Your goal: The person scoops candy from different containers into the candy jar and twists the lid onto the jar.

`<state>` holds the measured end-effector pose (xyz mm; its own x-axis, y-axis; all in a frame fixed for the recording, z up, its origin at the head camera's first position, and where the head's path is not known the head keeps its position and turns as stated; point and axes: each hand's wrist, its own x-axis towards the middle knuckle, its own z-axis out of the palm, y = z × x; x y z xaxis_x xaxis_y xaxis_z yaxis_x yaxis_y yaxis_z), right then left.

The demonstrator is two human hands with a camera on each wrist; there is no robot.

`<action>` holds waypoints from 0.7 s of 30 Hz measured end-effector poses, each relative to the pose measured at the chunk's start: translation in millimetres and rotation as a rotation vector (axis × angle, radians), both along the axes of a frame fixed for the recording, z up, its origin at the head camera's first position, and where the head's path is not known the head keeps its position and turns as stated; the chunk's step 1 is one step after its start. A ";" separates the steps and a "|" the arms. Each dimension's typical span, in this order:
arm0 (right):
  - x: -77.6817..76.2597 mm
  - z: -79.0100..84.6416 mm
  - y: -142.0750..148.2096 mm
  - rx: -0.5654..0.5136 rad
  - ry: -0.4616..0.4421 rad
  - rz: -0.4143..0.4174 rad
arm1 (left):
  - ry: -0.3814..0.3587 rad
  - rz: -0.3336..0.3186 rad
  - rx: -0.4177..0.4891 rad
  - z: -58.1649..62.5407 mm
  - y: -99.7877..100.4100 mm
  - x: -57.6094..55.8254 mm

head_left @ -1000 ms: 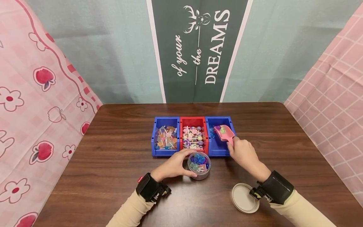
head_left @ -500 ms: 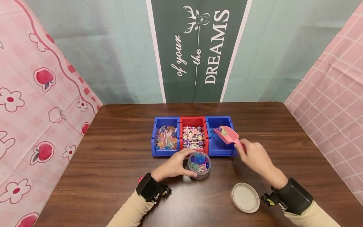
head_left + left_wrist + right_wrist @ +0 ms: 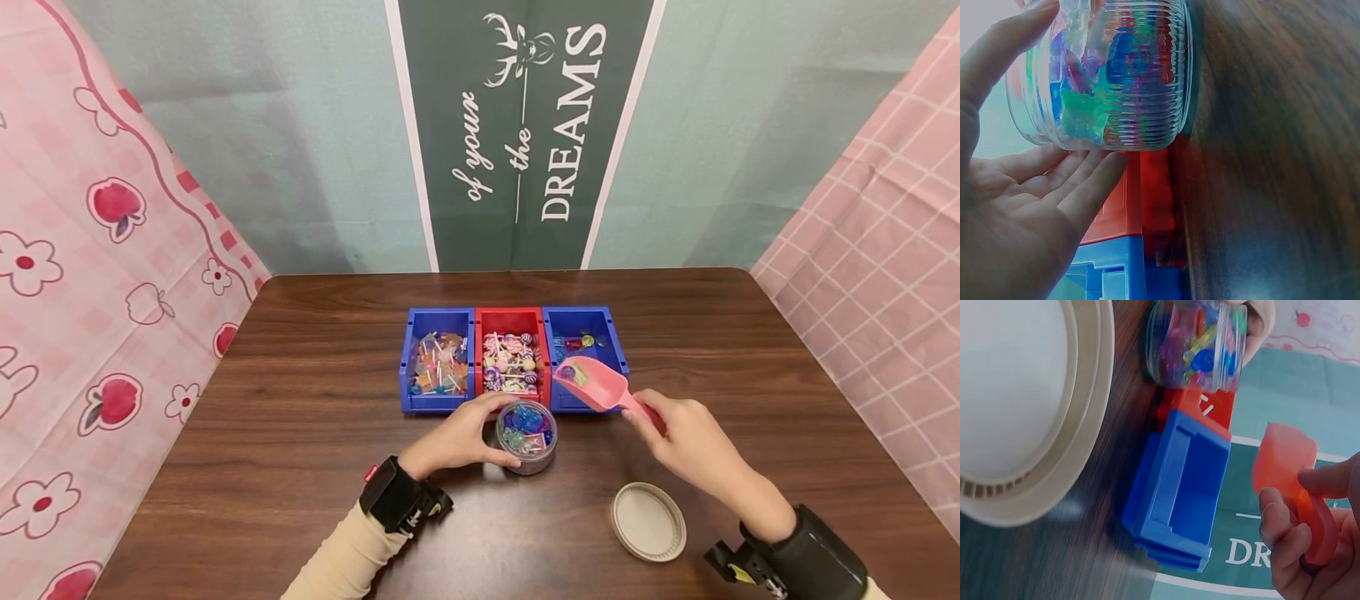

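Observation:
My left hand [image 3: 461, 437] holds a clear ribbed jar [image 3: 1147, 81] by its side, thumb and fingers on opposite sides. Shiny blue, green and purple candy-like pieces [image 3: 525, 421] fill the jar, which stands upright on the table. In my right hand [image 3: 693, 437] is the handle of a pink scoop [image 3: 606, 385]. A purple piece and a yellow-green one lie in the scoop's bowl. It is over the front of the right blue bin [image 3: 577, 320], where a few blue, red and yellow pieces [image 3: 581, 342] lie at the back.
A red bin [image 3: 510, 321] with small lollipops stands in the middle of the row. The left blue bin [image 3: 441, 320] holds pale and orange lollipop-like pieces. A round cream lid [image 3: 648, 522] lies on the wooden table [image 3: 315, 433], near my right wrist.
My right hand has drawn the scoop up out of the right bin and toward its front edge, uncovering pieces left in the bin. My left hand and the jar have stayed put.

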<state>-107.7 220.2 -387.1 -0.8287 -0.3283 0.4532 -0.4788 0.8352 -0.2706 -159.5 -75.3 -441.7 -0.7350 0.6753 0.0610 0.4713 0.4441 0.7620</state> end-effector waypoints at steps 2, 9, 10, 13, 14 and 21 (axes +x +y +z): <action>2.5 0.5 -2.2 -0.003 -0.007 0.024 | 0.005 0.004 -0.009 0.5 0.1 0.0; 9.3 -0.4 -8.8 -0.009 -0.044 0.094 | -0.001 0.003 -0.013 1.6 -0.1 0.4; 9.9 -0.9 -9.7 -0.009 -0.052 0.104 | -0.003 0.002 -0.010 1.7 -0.1 0.5; 11.3 -2.9 -12.2 -0.012 -0.082 0.127 | -0.012 -0.003 -0.001 1.8 -0.3 0.7; 11.5 -3.7 -13.2 -0.013 -0.090 0.135 | -0.014 -0.003 0.002 1.9 -0.2 0.8; 12.3 -7.1 -21.4 0.011 -0.089 0.165 | -0.015 0.005 0.006 2.9 0.5 1.2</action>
